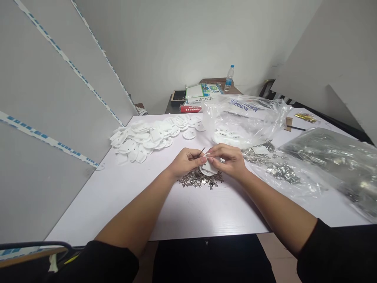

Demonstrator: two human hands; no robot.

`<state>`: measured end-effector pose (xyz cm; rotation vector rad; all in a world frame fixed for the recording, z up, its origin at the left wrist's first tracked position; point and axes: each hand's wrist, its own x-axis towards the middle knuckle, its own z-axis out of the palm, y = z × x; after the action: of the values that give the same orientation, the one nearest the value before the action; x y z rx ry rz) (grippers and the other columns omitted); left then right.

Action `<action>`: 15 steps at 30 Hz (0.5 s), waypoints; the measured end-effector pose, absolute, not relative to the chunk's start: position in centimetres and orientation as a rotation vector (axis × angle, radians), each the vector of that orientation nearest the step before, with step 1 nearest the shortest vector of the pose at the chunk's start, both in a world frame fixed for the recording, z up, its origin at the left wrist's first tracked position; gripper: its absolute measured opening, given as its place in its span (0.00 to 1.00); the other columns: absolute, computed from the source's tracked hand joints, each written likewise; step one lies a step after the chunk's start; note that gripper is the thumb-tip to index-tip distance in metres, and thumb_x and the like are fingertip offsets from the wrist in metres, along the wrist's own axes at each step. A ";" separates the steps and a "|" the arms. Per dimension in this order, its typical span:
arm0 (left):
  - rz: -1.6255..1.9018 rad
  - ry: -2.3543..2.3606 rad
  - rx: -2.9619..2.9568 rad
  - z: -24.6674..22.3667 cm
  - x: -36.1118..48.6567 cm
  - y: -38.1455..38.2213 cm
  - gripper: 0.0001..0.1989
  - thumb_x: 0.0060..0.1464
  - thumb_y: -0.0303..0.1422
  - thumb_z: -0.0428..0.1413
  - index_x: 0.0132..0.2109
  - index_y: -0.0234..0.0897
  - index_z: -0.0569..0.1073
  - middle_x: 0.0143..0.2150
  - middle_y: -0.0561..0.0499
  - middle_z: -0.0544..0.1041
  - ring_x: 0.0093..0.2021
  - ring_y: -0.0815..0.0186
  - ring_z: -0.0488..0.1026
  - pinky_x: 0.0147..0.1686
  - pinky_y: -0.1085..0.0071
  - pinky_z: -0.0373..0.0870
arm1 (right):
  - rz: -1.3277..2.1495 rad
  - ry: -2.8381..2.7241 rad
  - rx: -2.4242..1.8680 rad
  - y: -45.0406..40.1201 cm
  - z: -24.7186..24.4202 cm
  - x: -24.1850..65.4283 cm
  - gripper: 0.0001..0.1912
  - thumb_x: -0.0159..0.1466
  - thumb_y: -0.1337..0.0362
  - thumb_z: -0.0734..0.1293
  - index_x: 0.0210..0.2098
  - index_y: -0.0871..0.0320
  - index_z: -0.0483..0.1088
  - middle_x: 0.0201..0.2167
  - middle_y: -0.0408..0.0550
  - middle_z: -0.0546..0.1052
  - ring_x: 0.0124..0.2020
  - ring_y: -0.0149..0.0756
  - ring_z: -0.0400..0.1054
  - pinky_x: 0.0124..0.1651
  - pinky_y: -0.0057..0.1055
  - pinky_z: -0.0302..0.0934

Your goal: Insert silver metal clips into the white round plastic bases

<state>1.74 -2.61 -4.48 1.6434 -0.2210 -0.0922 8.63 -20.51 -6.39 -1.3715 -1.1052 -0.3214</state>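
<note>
Directly above the heap of small metal pieces (200,180), both hands meet at a white plastic part (208,168): the right hand (228,159) grips its upper edge, while the left hand (187,162) pinches a thin dark piece (202,151) against it. The part looks light, fairly stiff and smooth enough to slip, so its rim seems the best hold. Beyond the heap, blue characters on the clear bag (244,114) and white ones on the red package (191,109) are too small to read.
</note>
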 end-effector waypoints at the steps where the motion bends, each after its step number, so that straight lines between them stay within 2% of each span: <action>1: -0.089 -0.228 1.653 -4.4 1.7 -2.6 0.19 0.52 0.45 0.64 0.30 0.31 0.73 0.20 0.57 0.62 0.18 0.78 0.55 0.17 0.78 0.49 | -0.303 -1.094 -1.385 -20.6 -6.4 8.6 0.04 0.60 0.62 0.71 0.29 0.52 0.77 0.31 0.48 0.79 0.33 0.37 0.75 0.36 0.37 0.69; 9: -0.087 -0.243 1.685 -3.9 1.6 -3.0 0.21 0.51 0.47 0.64 0.28 0.31 0.72 0.18 0.57 0.60 0.18 0.78 0.54 0.18 0.77 0.47 | -0.280 -1.046 -1.337 -20.3 -6.5 8.3 0.08 0.59 0.64 0.71 0.24 0.54 0.73 0.30 0.48 0.78 0.31 0.36 0.74 0.33 0.37 0.66; 15: -0.071 -0.188 1.611 -4.7 1.8 -2.8 0.20 0.50 0.45 0.65 0.29 0.31 0.71 0.19 0.58 0.61 0.18 0.79 0.54 0.18 0.77 0.48 | 0.024 -0.797 -1.248 -19.8 -7.0 7.9 0.07 0.59 0.61 0.71 0.27 0.55 0.71 0.31 0.47 0.77 0.33 0.34 0.72 0.38 0.35 0.66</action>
<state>1.77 -2.83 -4.67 1.6112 -0.1881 -0.0714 7.89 -19.78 -7.01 -1.2482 -0.7974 0.0241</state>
